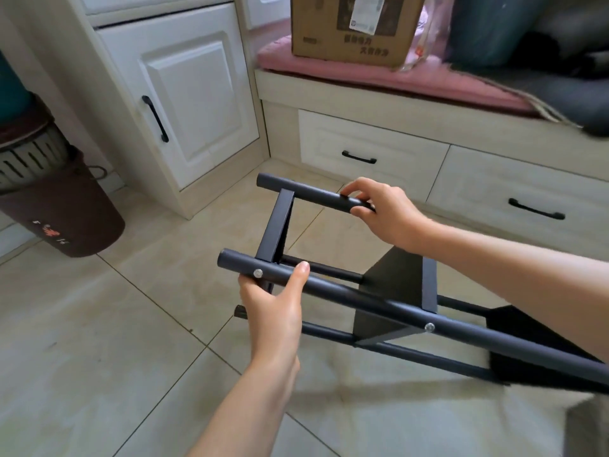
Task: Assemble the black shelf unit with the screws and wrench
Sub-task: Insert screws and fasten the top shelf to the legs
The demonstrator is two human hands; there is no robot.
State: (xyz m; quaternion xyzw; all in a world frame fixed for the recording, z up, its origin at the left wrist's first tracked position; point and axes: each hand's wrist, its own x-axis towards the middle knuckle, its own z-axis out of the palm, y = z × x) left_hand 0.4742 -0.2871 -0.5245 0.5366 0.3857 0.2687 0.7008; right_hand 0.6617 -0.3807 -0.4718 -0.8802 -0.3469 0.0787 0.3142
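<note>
Shelf unit held tipped over the floor; its lower end is cut off at right.
Left hand grips the near tube, right hand the far one; right palm side hidden, probably wrapped.

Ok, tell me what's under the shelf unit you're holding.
Beige floor tiles show through the black shelf unit. Its panels hide the floor directly beneath them. No wrench or loose screws visible there.
</note>
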